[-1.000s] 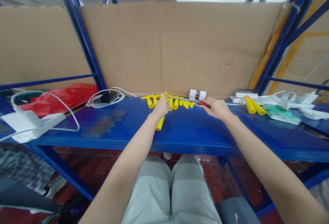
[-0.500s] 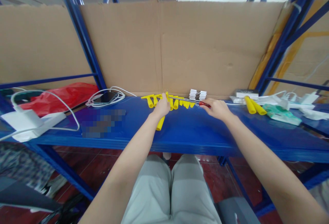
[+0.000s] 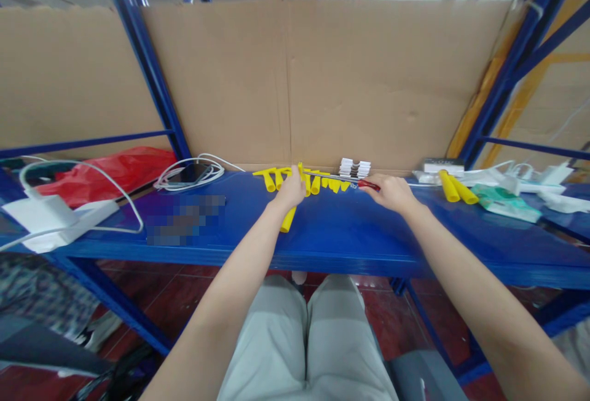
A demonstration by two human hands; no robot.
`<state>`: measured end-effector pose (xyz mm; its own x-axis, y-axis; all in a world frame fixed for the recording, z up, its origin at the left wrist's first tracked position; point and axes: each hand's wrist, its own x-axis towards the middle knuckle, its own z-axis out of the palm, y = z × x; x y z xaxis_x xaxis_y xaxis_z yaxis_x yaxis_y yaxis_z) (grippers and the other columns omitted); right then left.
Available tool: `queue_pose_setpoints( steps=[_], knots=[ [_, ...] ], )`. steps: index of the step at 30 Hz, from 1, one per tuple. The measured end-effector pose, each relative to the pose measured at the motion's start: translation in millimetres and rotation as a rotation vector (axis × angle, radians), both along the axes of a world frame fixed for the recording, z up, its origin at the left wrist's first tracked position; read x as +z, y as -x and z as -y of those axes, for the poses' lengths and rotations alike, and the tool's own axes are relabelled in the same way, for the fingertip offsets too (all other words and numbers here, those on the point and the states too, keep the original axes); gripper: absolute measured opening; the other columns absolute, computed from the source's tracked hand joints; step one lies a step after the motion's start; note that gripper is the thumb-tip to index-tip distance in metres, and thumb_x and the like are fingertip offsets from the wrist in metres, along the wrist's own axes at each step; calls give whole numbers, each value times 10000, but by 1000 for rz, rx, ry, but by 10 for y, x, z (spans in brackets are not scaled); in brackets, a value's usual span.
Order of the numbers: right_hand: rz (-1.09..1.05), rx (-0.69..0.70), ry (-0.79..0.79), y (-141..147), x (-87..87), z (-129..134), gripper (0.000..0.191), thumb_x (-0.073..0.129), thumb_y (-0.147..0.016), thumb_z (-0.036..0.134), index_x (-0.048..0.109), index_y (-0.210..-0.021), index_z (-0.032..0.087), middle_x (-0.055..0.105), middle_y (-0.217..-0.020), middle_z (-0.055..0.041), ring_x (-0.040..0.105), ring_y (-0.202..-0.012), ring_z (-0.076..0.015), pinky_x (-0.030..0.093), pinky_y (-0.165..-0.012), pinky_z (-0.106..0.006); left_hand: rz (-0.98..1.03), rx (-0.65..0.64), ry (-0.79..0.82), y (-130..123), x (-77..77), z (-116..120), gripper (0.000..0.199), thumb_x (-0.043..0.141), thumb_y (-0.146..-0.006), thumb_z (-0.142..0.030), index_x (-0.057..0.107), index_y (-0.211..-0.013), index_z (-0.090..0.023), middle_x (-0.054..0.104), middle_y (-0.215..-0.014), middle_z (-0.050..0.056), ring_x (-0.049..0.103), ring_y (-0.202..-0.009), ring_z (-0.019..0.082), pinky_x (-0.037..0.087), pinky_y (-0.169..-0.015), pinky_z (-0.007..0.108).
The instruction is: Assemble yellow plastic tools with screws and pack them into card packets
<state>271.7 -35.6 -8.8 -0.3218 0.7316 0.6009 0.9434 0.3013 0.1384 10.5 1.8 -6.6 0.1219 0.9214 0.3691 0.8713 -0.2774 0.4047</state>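
My left hand [image 3: 293, 190] is closed around a yellow T-shaped plastic piece [image 3: 288, 221] with a round tubular handle. The handle's end sticks out below my fingers, and its head shows just above them. My right hand [image 3: 389, 191] grips a screwdriver [image 3: 369, 185] by its dark red handle. Its thin metal shaft points left, the tip reaching the yellow head by my left hand; whether it sits in a screw is too small to tell. Behind lie several similar yellow pieces [image 3: 269, 181] in a row, with small yellow parts [image 3: 335, 185] to their right.
White small parts [image 3: 354, 168] are stacked against the cardboard [image 3: 221, 81]. To the right lie two yellow tubes [image 3: 454, 187], a green packet [image 3: 506, 203] and a power strip. Coiled white cable [image 3: 216, 174], a red bag [image 3: 115, 174] and a white charger [image 3: 46, 217] are left.
My right hand and the screwdriver have shifted very slightly to the right. My left hand stays in place on the yellow piece.
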Motion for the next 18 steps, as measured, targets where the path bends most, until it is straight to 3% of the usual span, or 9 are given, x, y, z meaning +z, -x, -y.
queue_pose_setpoints(
  steps=[7, 12, 18],
  knots=[
    [-2, -94, 27, 34, 29, -12, 267, 541, -849, 376, 630, -1033, 205, 738, -906, -78, 676, -816, -258, 373, -582, -284, 31, 6, -18, 8, -7, 11, 395, 416, -895, -124, 347, -1281, -76, 647, -1112, 230, 637, -1063, 291, 469, -901, 401],
    [6, -36, 15, 31, 39, 12, 246, 469, -894, 361, 638, -991, 210, 721, -1042, -83, 665, -905, -252, 383, -613, -288, 41, -6, -25, 3, -3, 11, 402, 405, -900, -132, 334, -1290, -66, 653, -1087, 236, 650, -1034, 294, 483, -871, 401],
    [-3, -19, 34, 41, 14, 10, 298, 447, -904, 410, 642, -1009, 210, 730, -1000, -87, 664, -867, -253, 377, -614, -295, 46, -5, -41, 7, -2, 7, 410, 399, -901, -137, 317, -1298, -69, 669, -1045, 219, 658, -1007, 281, 486, -858, 389]
  ],
)
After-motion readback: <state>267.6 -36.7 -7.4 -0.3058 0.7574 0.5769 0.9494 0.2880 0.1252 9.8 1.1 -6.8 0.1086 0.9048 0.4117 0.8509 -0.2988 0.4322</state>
